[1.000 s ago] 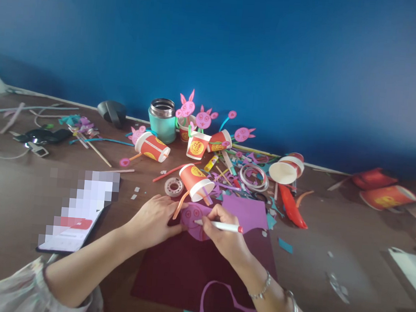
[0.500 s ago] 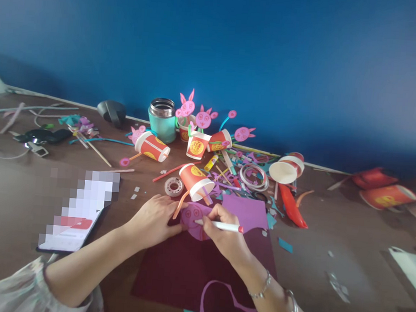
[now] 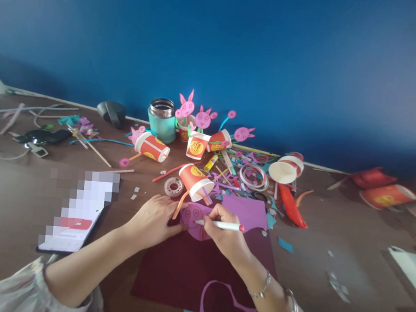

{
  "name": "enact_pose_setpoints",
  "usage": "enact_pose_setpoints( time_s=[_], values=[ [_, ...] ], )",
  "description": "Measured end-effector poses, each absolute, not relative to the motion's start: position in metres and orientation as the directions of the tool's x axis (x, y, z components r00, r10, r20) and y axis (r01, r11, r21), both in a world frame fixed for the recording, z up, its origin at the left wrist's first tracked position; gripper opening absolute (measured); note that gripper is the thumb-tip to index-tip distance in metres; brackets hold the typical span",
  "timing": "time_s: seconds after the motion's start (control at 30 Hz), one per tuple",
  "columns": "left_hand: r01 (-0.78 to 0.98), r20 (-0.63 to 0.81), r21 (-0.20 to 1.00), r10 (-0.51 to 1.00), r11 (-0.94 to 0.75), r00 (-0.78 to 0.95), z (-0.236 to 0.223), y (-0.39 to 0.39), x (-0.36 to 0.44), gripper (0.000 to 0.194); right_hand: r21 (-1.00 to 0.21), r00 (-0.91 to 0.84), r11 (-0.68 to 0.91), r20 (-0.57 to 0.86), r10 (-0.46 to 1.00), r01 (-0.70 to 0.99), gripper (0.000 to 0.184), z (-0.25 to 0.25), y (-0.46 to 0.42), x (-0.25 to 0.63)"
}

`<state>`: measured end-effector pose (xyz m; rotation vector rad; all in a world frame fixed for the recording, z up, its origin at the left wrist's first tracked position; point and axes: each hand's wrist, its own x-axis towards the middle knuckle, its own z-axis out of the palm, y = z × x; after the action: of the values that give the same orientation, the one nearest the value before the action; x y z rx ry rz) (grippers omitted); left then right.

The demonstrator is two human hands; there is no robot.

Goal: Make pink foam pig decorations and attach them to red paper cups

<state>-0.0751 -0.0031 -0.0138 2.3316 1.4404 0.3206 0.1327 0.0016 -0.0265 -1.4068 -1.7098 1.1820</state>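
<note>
A red-capped white marker (image 3: 226, 226) is pinched in my right hand (image 3: 220, 222), its tip on a round purple paper piece (image 3: 192, 226). Two ringed eyes and other red lines of a face show on that paper. My left hand (image 3: 156, 218) holds the paper's left edge down, thumb and index finger set apart on it; its other fingertips are partly hidden. Beneath lies a dark maroon sheet (image 3: 184, 274). Just behind the paper a red paper cup (image 3: 193, 176) lies on its side, an orange straw (image 3: 180, 205) reaching down beside my left fingers.
A phone (image 3: 80, 223) lies left. Behind stand a teal flask (image 3: 162, 126) and several cups with pink paper faces. A tape roll (image 3: 173, 187), purple sheet (image 3: 245, 212), glue stick (image 3: 211, 163) and scraps surround the work. A purple paper strip (image 3: 215, 284) lies in front.
The marker tip has shifted very slightly to the right on the purple paper. My left hand and the things around have stayed in place.
</note>
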Motion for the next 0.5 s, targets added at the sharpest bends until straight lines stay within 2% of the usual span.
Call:
enact_pose_setpoints(
  time_s=[0.5],
  values=[
    [0.806,-0.001,0.431,0.893,-0.405,0.45,-0.0146,-0.0039,-0.075,0.04,-0.89,-0.201,0.039,-0.06,0.978,0.454,0.022,-0.0252,0.0026,0.1332]
  ],
)
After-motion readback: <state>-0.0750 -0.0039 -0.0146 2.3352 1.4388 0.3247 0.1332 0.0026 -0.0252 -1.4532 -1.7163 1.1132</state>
